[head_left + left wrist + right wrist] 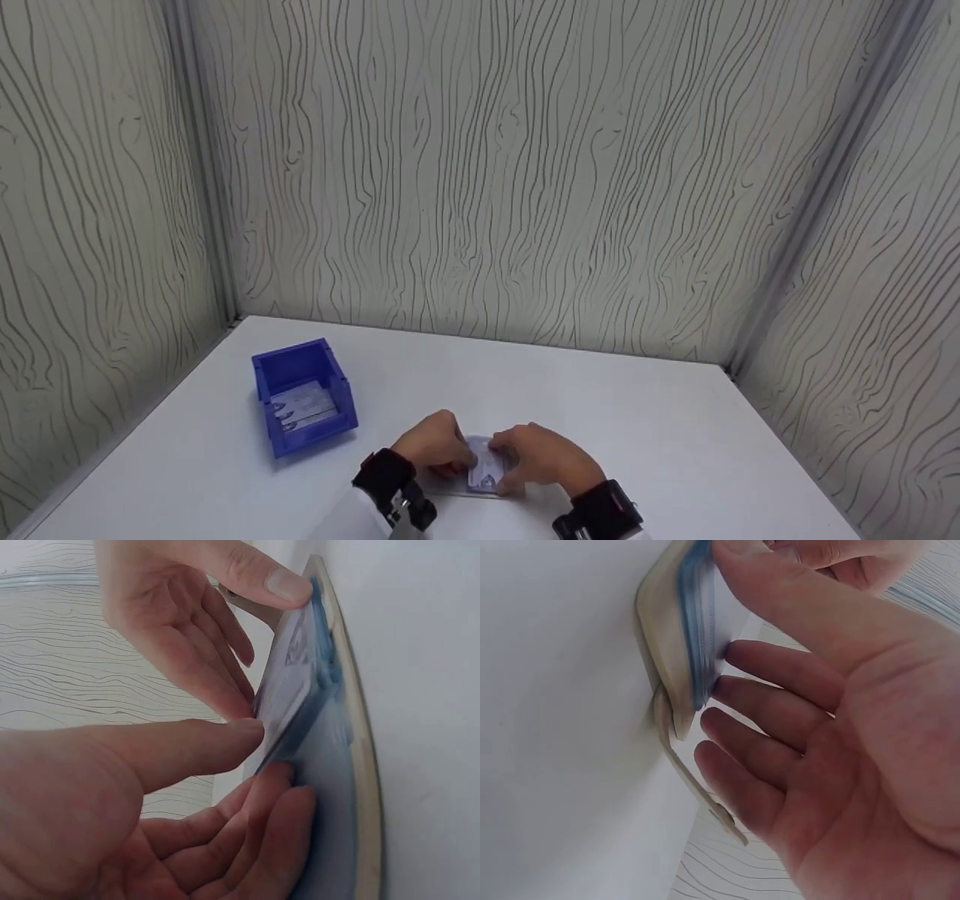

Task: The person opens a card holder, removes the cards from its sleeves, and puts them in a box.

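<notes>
A beige card holder (366, 802) lies opened on the white table, with bluish clear sleeves (326, 742) inside. A printed card (487, 466) shows in the top sleeve. My left hand (440, 444) pinches the near edge of the raised sleeves, thumb on the card's face and fingers beneath. On the other side, my right hand (544, 459) grips the sleeve stack between thumb and fingertips. The right wrist view shows a beige strap (694, 776) with a snap sticking out from the cover.
To the left on the table (637, 420) stands a blue open-front bin (319, 441) with several printed cards (304, 403) in it. Wood-grain patterned panels (465, 187) wall the table at the back and on both sides.
</notes>
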A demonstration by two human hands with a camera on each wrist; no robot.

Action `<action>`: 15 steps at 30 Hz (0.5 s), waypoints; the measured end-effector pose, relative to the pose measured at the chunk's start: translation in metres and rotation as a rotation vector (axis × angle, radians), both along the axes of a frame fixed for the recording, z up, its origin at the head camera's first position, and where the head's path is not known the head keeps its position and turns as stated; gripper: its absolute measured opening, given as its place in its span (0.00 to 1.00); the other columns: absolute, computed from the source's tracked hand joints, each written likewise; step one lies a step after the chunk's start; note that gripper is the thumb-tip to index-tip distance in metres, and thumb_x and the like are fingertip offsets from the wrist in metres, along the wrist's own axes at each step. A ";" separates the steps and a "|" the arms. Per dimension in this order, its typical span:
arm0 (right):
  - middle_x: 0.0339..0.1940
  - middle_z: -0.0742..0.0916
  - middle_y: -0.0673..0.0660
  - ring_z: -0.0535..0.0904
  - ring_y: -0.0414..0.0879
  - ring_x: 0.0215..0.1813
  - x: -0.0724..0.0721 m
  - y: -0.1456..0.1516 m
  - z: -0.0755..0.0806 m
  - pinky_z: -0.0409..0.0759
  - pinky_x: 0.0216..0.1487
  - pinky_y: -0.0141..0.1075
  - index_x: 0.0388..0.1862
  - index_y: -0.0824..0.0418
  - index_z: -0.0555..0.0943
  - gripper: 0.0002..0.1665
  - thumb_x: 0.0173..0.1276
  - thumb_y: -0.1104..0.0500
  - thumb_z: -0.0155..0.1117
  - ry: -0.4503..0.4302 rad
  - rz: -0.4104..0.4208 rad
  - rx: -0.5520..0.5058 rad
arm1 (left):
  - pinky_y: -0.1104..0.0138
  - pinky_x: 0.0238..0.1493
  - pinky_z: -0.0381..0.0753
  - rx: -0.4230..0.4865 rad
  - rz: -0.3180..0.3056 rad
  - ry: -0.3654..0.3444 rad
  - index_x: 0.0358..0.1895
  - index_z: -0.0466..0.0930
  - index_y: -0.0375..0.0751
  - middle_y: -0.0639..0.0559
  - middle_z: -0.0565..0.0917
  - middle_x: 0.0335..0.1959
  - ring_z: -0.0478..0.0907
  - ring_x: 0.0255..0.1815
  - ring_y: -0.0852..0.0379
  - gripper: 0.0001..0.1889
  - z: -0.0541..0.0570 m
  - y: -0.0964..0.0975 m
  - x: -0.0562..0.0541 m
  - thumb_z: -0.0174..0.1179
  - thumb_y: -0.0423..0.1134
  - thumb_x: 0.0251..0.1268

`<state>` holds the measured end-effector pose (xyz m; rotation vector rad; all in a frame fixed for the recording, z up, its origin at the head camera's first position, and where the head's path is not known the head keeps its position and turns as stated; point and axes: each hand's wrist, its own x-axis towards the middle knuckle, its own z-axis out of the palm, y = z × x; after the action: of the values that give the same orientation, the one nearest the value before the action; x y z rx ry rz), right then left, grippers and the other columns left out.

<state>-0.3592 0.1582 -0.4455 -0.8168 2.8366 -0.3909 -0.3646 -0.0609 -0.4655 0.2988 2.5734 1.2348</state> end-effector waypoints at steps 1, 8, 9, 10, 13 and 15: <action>0.64 0.91 0.54 0.86 0.48 0.62 0.000 0.000 0.001 0.84 0.69 0.49 0.65 0.55 0.88 0.36 0.57 0.51 0.88 0.002 0.005 0.001 | 0.72 0.23 0.78 0.006 -0.001 0.007 0.27 0.89 0.39 0.53 0.87 0.20 0.79 0.19 0.61 0.06 0.000 -0.001 -0.001 0.75 0.33 0.60; 0.69 0.89 0.54 0.85 0.50 0.67 0.000 -0.004 0.000 0.83 0.71 0.50 0.68 0.53 0.86 0.37 0.59 0.49 0.86 -0.013 -0.010 0.022 | 0.71 0.27 0.85 0.055 0.008 0.010 0.29 0.90 0.37 0.52 0.88 0.21 0.82 0.20 0.62 0.04 -0.002 -0.002 -0.002 0.75 0.30 0.61; 0.69 0.89 0.54 0.85 0.50 0.67 0.000 -0.004 0.000 0.83 0.71 0.50 0.68 0.52 0.86 0.37 0.59 0.49 0.86 -0.015 -0.018 0.024 | 0.71 0.27 0.85 0.061 0.008 0.010 0.29 0.90 0.36 0.52 0.88 0.21 0.82 0.21 0.62 0.04 -0.002 -0.002 -0.002 0.75 0.29 0.61; 0.69 0.89 0.54 0.85 0.50 0.67 0.000 -0.004 0.000 0.83 0.71 0.51 0.68 0.52 0.86 0.37 0.59 0.49 0.86 -0.015 -0.022 0.022 | 0.71 0.28 0.84 0.063 0.008 0.012 0.29 0.90 0.35 0.52 0.88 0.21 0.82 0.21 0.62 0.04 -0.002 -0.001 -0.002 0.75 0.29 0.61; 0.68 0.90 0.53 0.86 0.49 0.66 0.000 -0.004 -0.001 0.83 0.71 0.51 0.67 0.51 0.87 0.37 0.58 0.49 0.87 -0.019 -0.036 0.012 | 0.72 0.28 0.82 0.060 0.013 0.024 0.30 0.90 0.35 0.52 0.88 0.21 0.81 0.21 0.62 0.04 -0.001 0.000 0.000 0.75 0.29 0.61; 0.66 0.91 0.52 0.86 0.46 0.63 -0.001 -0.003 -0.001 0.84 0.70 0.49 0.67 0.51 0.87 0.36 0.58 0.49 0.86 -0.023 -0.039 0.010 | 0.72 0.28 0.80 0.059 0.017 0.033 0.31 0.90 0.34 0.52 0.87 0.21 0.81 0.22 0.62 0.04 -0.001 0.001 0.002 0.75 0.28 0.61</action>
<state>-0.3598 0.1551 -0.4468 -0.7518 2.8348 -0.3880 -0.3630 -0.0604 -0.4664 0.3128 2.5749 1.3247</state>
